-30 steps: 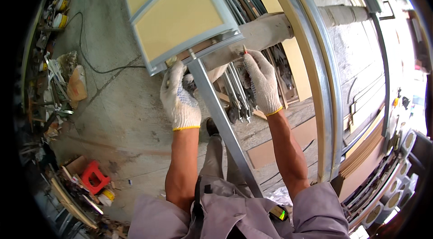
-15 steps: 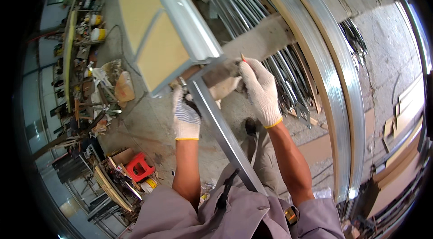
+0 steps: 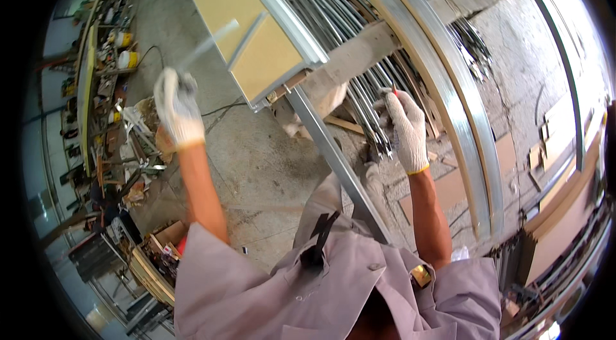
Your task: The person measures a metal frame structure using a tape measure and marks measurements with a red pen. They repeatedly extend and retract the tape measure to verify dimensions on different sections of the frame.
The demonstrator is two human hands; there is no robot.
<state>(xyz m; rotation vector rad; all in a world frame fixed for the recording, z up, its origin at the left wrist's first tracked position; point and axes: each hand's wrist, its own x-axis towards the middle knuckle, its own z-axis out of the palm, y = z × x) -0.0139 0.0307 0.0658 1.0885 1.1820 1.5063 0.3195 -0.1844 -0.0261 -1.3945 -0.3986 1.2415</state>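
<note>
Our right hand (image 3: 405,133) pinches a red pencil-like stick (image 3: 394,92) clear of the cream panel's (image 3: 269,61) right corner, our left hand's (image 3: 177,104) grip is too blurry to call, and bumping the metal bar (image 3: 333,157) at the near edge could shift it.

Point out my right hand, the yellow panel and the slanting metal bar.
Right hand (image 3: 407,127): head view, gloved middle.
Yellow panel (image 3: 269,59): head view, face, lower end.
Slanting metal bar (image 3: 338,163): head view, mid-length.

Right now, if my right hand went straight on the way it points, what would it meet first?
Probably the grey-brown beam ahead of your right hand, though depth is unclear and it might pass above.
</note>
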